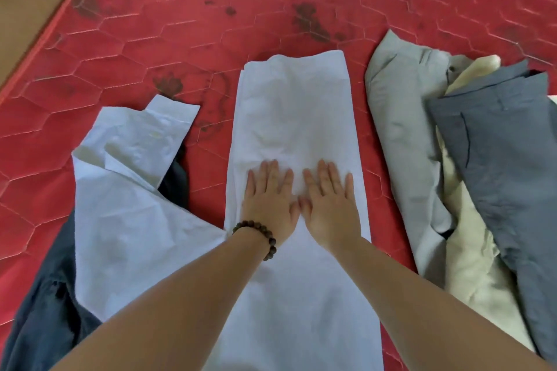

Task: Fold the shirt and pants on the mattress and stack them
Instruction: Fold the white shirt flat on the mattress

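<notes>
My left hand and right hand lay flat, gripping nothing, smoothing the white shirt mid-mattress, pants to its right. Next, I judged: fold it crosswise.

Two bare forearms, no sleeves in view. Left wrist ringed by a bracelet of round dark-brown beads, strung close together, sitting at about 7 o'clock from the left hand. Right hand unadorned, fingers ringless.
</notes>
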Demonstrator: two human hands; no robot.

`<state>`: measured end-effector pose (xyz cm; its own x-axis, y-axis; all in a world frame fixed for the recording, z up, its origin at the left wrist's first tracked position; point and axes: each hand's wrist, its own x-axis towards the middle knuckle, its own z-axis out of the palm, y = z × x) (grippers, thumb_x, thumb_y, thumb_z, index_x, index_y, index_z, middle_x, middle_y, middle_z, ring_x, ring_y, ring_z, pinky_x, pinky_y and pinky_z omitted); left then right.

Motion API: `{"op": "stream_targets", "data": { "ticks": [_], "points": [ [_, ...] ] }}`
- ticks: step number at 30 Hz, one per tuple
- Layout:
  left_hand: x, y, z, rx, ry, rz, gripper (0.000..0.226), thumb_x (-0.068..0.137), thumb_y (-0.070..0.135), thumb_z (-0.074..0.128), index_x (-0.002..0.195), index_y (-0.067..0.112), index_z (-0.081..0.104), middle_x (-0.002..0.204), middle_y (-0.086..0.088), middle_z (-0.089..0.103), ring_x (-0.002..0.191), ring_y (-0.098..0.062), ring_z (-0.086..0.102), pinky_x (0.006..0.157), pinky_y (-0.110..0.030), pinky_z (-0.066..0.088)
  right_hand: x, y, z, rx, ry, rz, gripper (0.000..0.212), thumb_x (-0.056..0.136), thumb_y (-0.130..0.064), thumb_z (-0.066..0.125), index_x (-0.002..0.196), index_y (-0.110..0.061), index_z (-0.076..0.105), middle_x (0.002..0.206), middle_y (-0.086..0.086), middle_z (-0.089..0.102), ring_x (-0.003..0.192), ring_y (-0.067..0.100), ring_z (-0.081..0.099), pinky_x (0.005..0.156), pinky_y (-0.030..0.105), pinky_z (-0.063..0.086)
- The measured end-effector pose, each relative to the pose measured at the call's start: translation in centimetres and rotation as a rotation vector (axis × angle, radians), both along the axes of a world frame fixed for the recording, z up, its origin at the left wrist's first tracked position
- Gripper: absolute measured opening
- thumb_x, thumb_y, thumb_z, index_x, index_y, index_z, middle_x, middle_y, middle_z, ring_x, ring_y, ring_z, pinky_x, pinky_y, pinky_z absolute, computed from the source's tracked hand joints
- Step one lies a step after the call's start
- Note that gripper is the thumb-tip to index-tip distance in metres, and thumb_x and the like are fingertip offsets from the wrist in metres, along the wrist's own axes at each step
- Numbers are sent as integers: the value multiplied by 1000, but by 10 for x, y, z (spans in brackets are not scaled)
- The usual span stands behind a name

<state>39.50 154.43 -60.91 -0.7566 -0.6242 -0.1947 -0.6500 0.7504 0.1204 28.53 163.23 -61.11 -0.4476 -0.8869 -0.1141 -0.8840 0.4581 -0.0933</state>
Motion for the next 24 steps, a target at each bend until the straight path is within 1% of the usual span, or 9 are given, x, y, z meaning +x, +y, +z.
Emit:
{"op": "stream_targets", "data": {
  "ticks": [4, 8, 12, 14, 18, 19, 21, 23, 24],
  "points": [
    [-39, -52, -11, -8, 29, -6, 62, 98, 47, 21, 153, 25, 3, 160, -13, -8, 147, -30, -14, 117, -52, -10, -37, -51, -6, 14, 35, 39, 57, 100, -44, 19, 153, -23, 12, 161, 10, 3, 149, 25, -5, 116, 44, -16],
    [-65, -108, -16, -19, 44, 105, 65, 95, 52, 25, 152, 32, 2, 160, -13, -11, 146, -34, -14, 117, -56, -5, -75, -89, -13, 31, 53, 25, 59, 99, -52, 18, 153, -30, 9, 161, 10, 3, 149, 26, -2, 119, 48, -7],
    [-67, -138, -25, -85, 30, 151, 68, 89, 66, 12, 149, 40, -6, 160, -12, -15, 145, -36, -17, 114, -60, -6, -116, -110, -24, 73, 45, -108, 64, 92, -61, 3, 150, -38, -9, 161, -2, -10, 148, 23, -10, 119, 50, -2],
    [-64, -138, -30, -124, 58, 147, 68, 88, 67, 10, 149, 41, -4, 160, -11, -11, 145, -36, -15, 114, -61, -4, -130, -117, -28, 76, 39, -196, 65, 90, -63, 1, 150, -39, -11, 161, -4, -11, 148, 21, -11, 118, 52, -2],
    [-64, -138, -32, -120, 104, 147, 68, 88, 66, 12, 150, 40, 2, 160, -13, -8, 146, -35, -14, 114, -60, -3, -137, -141, -19, 37, 8, -340, 60, 96, -51, 8, 153, -32, 0, 162, 3, -5, 148, 23, -8, 117, 57, -3],
    [-64, -138, -32, -119, 103, 148, 68, 88, 66, 11, 150, 40, 2, 160, -13, -8, 146, -35, -15, 114, -60, -4, -129, -145, -15, -19, 30, -315, 58, 99, -45, 15, 154, -27, 7, 162, 6, 0, 149, 24, -5, 117, 57, -4],
    [-64, -138, -32, -126, 86, 144, 67, 89, 63, 8, 151, 39, 1, 160, -13, -8, 146, -36, -14, 114, -61, -4, -99, -151, -9, -124, 26, -129, 55, 101, -37, 27, 153, -23, 16, 161, 8, 7, 149, 26, 1, 118, 54, -3],
    [-64, -138, -33, -141, 62, 125, 65, 89, 58, 6, 151, 38, 0, 160, -14, -8, 145, -36, -14, 113, -62, -3, -66, -146, -12, -152, -23, 40, 54, 100, -32, 31, 152, -20, 21, 160, 6, 11, 149, 25, 4, 119, 51, 1],
    [-64, -138, -33, -144, 56, 122, 64, 90, 56, 5, 151, 38, 0, 160, -14, -8, 145, -36, -14, 113, -62, -3, -54, -140, -15, -155, -62, 37, 52, 101, -31, 31, 151, -19, 24, 160, 6, 12, 148, 24, 5, 120, 50, 3]
  ]
}}
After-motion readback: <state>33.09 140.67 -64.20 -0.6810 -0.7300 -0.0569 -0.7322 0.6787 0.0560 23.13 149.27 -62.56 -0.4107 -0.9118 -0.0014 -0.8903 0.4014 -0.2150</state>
